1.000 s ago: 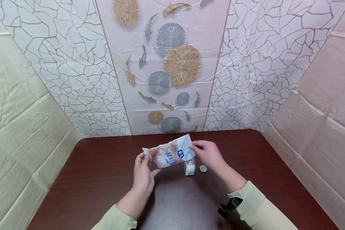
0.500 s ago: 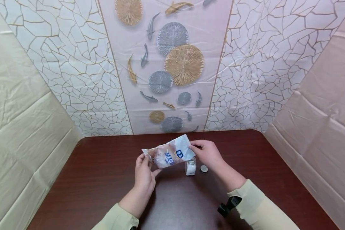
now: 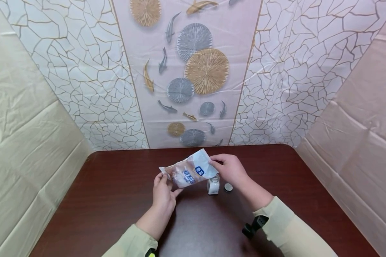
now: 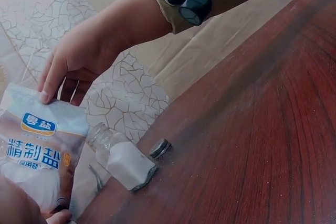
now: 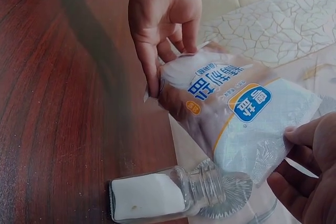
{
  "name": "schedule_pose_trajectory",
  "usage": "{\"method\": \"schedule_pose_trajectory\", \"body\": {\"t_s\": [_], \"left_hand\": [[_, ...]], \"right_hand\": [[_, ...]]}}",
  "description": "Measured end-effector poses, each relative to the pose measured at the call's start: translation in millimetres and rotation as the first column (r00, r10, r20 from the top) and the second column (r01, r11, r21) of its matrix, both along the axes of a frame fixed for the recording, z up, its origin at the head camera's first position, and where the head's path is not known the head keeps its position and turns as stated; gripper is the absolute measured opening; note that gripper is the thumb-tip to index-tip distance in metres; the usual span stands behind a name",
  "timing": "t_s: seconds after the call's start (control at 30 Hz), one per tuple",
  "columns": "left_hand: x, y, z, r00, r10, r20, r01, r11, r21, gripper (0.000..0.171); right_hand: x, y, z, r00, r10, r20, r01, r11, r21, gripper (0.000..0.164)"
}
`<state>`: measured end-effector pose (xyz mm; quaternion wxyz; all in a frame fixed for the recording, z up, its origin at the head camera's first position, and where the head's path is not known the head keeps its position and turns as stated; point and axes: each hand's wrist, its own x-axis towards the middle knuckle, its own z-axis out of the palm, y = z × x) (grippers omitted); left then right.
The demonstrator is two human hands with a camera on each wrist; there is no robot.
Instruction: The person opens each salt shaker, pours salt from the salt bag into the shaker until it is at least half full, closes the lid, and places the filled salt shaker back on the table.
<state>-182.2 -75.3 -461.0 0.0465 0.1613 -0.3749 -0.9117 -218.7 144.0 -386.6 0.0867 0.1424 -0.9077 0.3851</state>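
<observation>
A plastic salt bag [image 3: 189,172], white and brownish with blue lettering, is held in the air between both hands. Its lower left end is gripped by my left hand [image 3: 163,197]. My right hand [image 3: 233,172] pinches the pale right end between thumb and fingers. Just below that end a small square glass jar [image 3: 213,187] stands uncapped on the table. White salt [image 5: 149,195] fills much of it, as the right wrist view shows. Beside the jar lies its round metal lid [image 4: 160,149]. Whether the bag's right end is cut open, I cannot tell.
The dark red wooden table [image 3: 109,200] extends around the hands, with small white grains showing on it in the left wrist view. Patterned cloth [image 3: 193,89] hangs behind its far edge, and beige cloth [image 3: 29,142] lines both sides.
The bag's right end has shifted slightly left with my right hand, so the bag slants a little more. My left hand keeps its grip. The jar and lid stay put.
</observation>
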Motion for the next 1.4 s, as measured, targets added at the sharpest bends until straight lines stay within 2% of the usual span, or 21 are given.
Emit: {"method": "schedule_pose_trajectory", "body": {"t_s": [0.13, 0.3, 0.47, 0.6, 0.73, 1.0, 1.1, 1.27, 1.4], "left_hand": [[0.0, -2, -5.0, 1.000, -0.015, 0.016, 0.016, 1.000, -0.008, 0.019], [-0.5, -5, -12.0, 0.998, -0.018, 0.057, 0.021, 0.998, -0.057, 0.022], [-1.5, -7, -13.9, 0.996, -0.037, 0.087, 0.045, 0.995, -0.085, 0.032], [-0.8, -9, -14.5, 0.994, -0.077, 0.083, 0.081, 0.995, -0.050, 0.042], [0.0, -11, -16.2, 0.993, -0.088, 0.083, 0.089, 0.996, -0.002, 0.045], [3.5, -16, -16.7, 0.990, -0.094, 0.103, 0.081, 0.990, 0.118, 0.046], [6.0, -19, -14.8, 0.990, -0.093, 0.104, 0.079, 0.989, 0.128, 0.048], [10.9, -24, -9.8, 0.991, -0.060, 0.118, 0.052, 0.996, 0.068, 0.051], [12.5, -28, -7.2, 0.989, -0.001, 0.145, 0.017, 0.994, -0.108, 0.043]], "right_hand": [[-2.5, -5, 1.2, 1.000, 0.019, -0.018, -0.019, 0.999, 0.033, 0.018], [-6.3, -12, 6.0, 0.997, 0.054, -0.060, -0.049, 0.995, 0.092, 0.018], [-9.5, -19, 14.4, 0.993, 0.081, -0.082, -0.072, 0.991, 0.114, 0.017], [-12.3, -25, 19.7, 0.988, 0.113, -0.109, -0.095, 0.983, 0.157, 0.016], [-14.4, -33, 22.3, 0.983, 0.141, -0.115, -0.114, 0.970, 0.213, 0.016], [-19.5, -50, 26.4, 0.983, 0.175, -0.062, -0.147, 0.939, 0.312, 0.020], [-21.6, -58, 27.3, 0.982, 0.182, -0.043, -0.157, 0.924, 0.348, 0.020], [-24.5, -71, 26.9, 0.972, 0.232, -0.028, -0.202, 0.895, 0.398, 0.019], [-27.0, -82, 25.3, 0.966, 0.259, -0.017, -0.227, 0.876, 0.426, 0.020]]}}
